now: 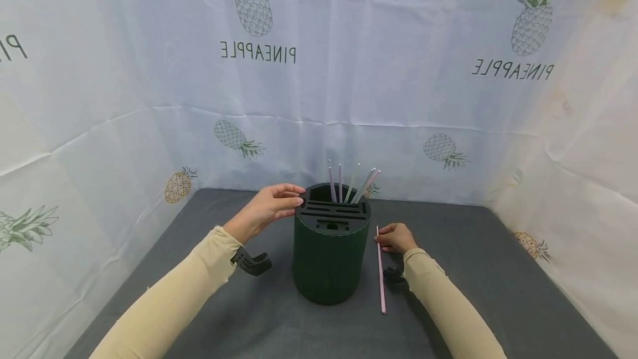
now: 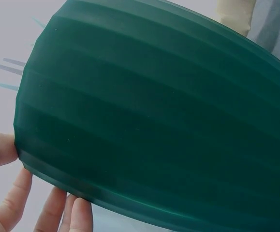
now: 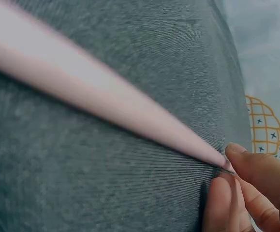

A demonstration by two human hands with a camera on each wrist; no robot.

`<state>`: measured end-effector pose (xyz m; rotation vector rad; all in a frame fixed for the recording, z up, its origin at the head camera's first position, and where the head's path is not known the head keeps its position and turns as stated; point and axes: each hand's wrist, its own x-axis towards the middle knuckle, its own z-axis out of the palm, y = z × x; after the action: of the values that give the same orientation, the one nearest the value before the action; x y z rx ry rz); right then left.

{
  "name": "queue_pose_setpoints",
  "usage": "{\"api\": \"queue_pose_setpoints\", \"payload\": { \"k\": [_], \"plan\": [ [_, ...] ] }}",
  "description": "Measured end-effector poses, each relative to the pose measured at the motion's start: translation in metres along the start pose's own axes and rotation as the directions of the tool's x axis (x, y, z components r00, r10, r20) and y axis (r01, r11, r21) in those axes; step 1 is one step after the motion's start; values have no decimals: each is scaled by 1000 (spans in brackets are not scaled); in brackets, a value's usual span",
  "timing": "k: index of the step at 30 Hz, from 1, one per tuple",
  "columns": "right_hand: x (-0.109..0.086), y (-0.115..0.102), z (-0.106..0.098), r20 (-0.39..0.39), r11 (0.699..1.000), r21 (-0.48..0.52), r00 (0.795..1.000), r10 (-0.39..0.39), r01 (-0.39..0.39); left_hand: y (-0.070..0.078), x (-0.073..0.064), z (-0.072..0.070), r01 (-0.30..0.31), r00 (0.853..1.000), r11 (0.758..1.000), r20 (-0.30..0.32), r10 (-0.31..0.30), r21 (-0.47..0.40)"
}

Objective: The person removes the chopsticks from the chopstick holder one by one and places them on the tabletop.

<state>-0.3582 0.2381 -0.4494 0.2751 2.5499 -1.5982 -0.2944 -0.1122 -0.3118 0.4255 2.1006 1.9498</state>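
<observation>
A person's right hand [image 1: 397, 239] pinches a pink straw [image 1: 381, 273] near its far end, the thumb on one side and the fingers on the other, beside a dark green holder [image 1: 327, 265] on a gray surface [image 1: 224, 320]. The straw lies lengthwise just to the right of the holder, apart from it, its tip showing slightly past the fingers and most of its length running back toward the person. Its near end rests on the surface; whether the pinched end is raised cannot be told. The left hand [image 1: 269, 204] reaches to the holder's upper left edge, fingers extended and fingertips touching the rim and the ribbed side without clenching. Several pale straws [image 1: 340, 184] stand in the holder's rear compartment, some upright and others leaning right, behind a slotted black top [image 1: 333, 218]. Both arms wear cream sleeves [image 1: 174, 287], with a dark strap [image 1: 251, 262] at the left wrist. A white cloth [image 1: 329, 87] printed with pineapples hangs behind the surface.
</observation>
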Motion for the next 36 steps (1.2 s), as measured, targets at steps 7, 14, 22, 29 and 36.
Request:
{"api": "queue_pose_setpoints", "payload": {
  "k": [7,14,22,29,36],
  "plan": [
    [-9,-9,-11,43,997,79,999,-28,24,0,0,0,-5,1000,1000,6,5,8],
    [-37,-52,-36,41,951,245,978,-205,189,1,-2,0,-3,1000,1000,4,3,14],
    [-81,-103,-50,-11,753,478,860,-510,452,1,-2,1,0,1000,1000,9,0,8],
    [-98,-123,-37,-47,581,565,725,-687,586,-1,0,0,-2,1000,1000,3,2,2],
    [-97,-123,-23,-18,554,577,687,-727,601,-1,-1,-1,-8,1000,1000,12,8,9]
  ]
}}
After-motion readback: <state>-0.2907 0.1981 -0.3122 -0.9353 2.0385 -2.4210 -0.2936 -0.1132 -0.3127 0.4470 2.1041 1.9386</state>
